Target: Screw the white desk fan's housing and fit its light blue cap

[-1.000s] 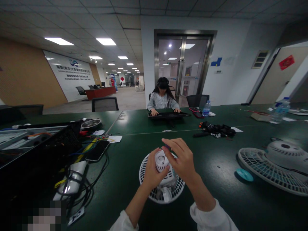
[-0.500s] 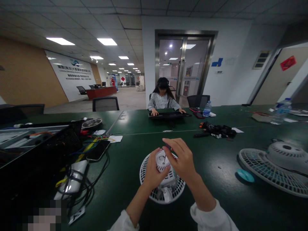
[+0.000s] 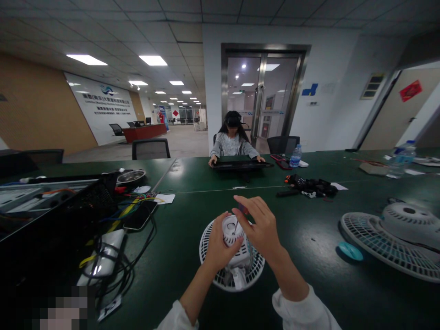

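Observation:
My left hand (image 3: 219, 245) is wrapped around the white motor housing (image 3: 229, 223) of a small fan, thumb on its near side. The housing stands on a round white fan grille (image 3: 258, 270), which lies flat on the green table. In my right hand (image 3: 263, 228) is a screwdriver (image 3: 242, 209), pinched by its dark handle between thumb and fingers. Its thin shaft slants down to the top of the housing, the tip near a small hole there. Whether a screw sits under the tip is too small to tell.
Leftward are an open computer case (image 3: 85, 206), a phone (image 3: 140, 216) and tangled black cables (image 3: 118, 266). Another fan (image 3: 409, 220) and a turquoise disc (image 3: 349, 251) lie on the right. Across the table (image 3: 185, 211) sits a person (image 3: 231, 142) with both hands at a black panel (image 3: 240, 165).
My right fingers have shifted slightly on the screwdriver handle, and its shaft leans a little differently. My left hand keeps its place. The person opposite has moved a hand to the panel's edge.

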Demonstrator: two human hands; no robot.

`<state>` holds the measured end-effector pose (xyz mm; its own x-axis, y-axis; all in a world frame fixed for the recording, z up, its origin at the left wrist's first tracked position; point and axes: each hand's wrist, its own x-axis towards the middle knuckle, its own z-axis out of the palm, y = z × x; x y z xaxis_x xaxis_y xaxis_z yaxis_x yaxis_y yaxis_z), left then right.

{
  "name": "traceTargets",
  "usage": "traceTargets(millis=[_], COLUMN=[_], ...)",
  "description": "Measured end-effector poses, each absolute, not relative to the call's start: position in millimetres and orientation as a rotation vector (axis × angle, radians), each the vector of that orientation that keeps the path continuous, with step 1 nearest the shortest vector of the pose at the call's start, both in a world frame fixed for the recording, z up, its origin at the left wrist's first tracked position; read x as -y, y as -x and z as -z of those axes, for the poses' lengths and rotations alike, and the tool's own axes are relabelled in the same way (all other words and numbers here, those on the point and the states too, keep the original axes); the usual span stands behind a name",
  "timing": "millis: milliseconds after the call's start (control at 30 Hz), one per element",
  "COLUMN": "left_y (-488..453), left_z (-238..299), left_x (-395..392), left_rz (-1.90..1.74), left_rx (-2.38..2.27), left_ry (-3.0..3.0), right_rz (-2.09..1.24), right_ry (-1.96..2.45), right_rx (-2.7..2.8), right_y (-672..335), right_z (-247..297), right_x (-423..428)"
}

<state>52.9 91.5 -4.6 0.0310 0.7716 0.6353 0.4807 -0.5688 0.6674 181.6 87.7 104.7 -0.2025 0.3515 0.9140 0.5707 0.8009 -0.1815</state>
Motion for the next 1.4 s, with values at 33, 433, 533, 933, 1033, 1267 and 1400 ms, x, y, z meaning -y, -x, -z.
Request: traceTargets(millis=[33, 433, 533, 933, 1033, 1267, 1400], left_y=[-52.9, -53.7, -53.3, -54.0, -53.7, -54.3, -54.7], left_z=[4.4, 3.9, 3.1, 4.2, 3.5, 1.1, 0.2], left_x=[-91.4, -91.7, -91.2, -92.1, -91.7, -90.6, -90.5], left_rz=[-1.549, -1.564, -1.555, -1.567, -1.556, -1.56, -1.567], left_rx=[-1.29, -1.278, -1.286, -1.279, -1.29, -1.296, -1.275], left_ry=[-2.043, -2.048, -2.04, -2.012, -2.019, -2.008, -1.983], right_rz=[0.231, 0.163, 0.181, 0.13, 0.2, 0.235, 0.257], right_ry=[0.717, 0.689, 0.721, 0.713, 0.706, 0.751, 0.774], right_rx=[1.813, 1.845, 1.838, 1.787, 1.756, 1.7, 1.723], right_y=[-181.7, -185.4, -184.5, -187.0, -187.3, -189.8, -190.9], right_z=[-104.9, -103.3, -102.9, -107.0, -107.9, -111.3, -111.6], right_x=[-87.5, -89.0, -89.5, -87.6, -87.0, -85.2, -85.5])
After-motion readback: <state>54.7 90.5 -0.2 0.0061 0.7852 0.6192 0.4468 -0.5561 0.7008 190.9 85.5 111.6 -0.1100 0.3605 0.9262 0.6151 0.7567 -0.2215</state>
